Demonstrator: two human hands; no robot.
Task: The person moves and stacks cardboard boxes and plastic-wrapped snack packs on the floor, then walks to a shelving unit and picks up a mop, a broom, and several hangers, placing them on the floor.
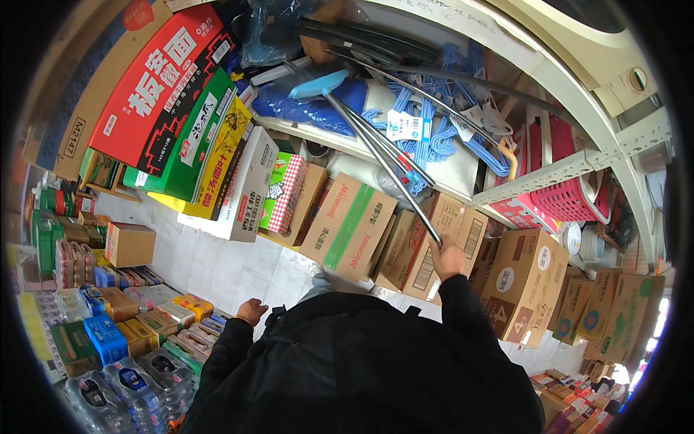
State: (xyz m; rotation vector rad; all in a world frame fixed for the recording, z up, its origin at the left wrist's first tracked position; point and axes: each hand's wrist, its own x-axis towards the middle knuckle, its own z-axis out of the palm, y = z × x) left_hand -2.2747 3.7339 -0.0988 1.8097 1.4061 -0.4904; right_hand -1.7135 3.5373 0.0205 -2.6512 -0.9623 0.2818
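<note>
My right hand (449, 257) grips the lower end of a metal pole (390, 179). This pole slants up across the shelf to a light-blue plastic head (320, 84), which looks like a broom or brush head. Beside it run other thin metal rods, partly overlapped. Behind the poles lie bundles of blue hangers (434, 125) with a paper label, and a blue plastic-wrapped item (314, 106). My left hand (252, 311) hangs low at my side above the floor, loosely curled, with nothing visible in it.
Cardboard cartons (349, 225) line the shelf's front, with more noodle cartons (162, 92) stacked at left. A white metal shelf upright (547, 168) crosses at right near a pink basket (572, 192). Wrapped bottle packs (135, 385) and boxes crowd the floor (211, 271) at lower left.
</note>
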